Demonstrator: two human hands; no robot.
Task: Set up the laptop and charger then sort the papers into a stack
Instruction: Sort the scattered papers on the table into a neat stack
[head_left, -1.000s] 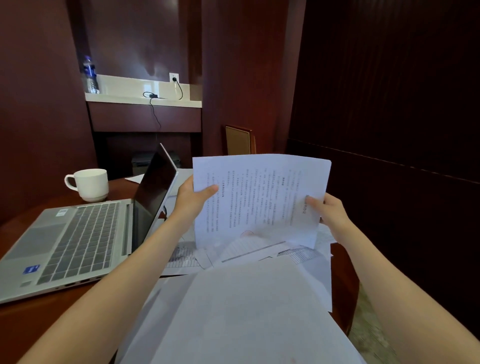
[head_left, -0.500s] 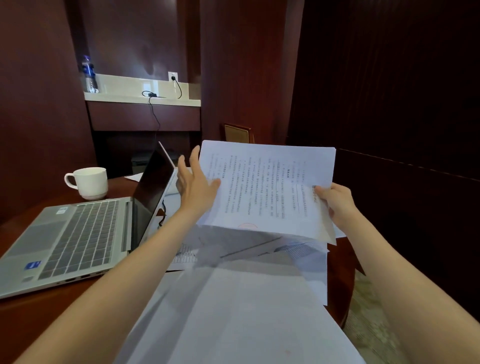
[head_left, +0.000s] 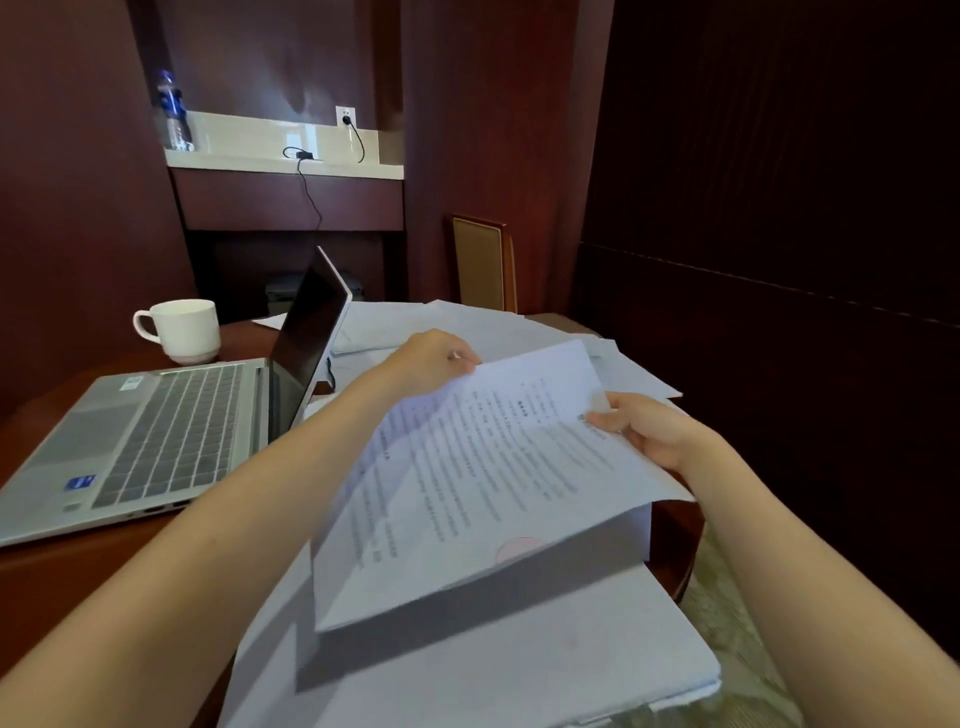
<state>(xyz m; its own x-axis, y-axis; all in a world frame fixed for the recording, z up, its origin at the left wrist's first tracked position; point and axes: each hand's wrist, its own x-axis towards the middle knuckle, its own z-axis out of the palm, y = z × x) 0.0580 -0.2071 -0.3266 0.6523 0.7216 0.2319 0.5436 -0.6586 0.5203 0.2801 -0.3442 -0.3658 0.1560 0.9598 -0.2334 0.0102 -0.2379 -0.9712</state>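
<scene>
**A:** Where is the printed sheet (head_left: 483, 483)?

**B:** I see it tilted above the paper pile (head_left: 519, 654), near edge low. The left hand (head_left: 431, 358) curls round its far corner. The right hand (head_left: 649, 431) pinches its right edge, thumb on top.

**A:** Edges and room?

**B:** The pile's near right corner passes the table (head_left: 78, 571) rim. The open laptop (head_left: 156, 441) lies left, well apart, with the cup (head_left: 182, 330) behind it.

I'd take this for a hotel room or panelled office: dark red-brown wooden wall panels (head_left: 493, 130), a pale stone shelf (head_left: 234, 162) with a white wall socket (head_left: 345, 116) and a clear plastic water bottle (head_left: 174, 111), and a round dark wooden counter (head_left: 78, 582) carrying an open silver laptop (head_left: 156, 441), a white ceramic cup (head_left: 184, 330) and printed white paper sheets (head_left: 493, 467).
</scene>
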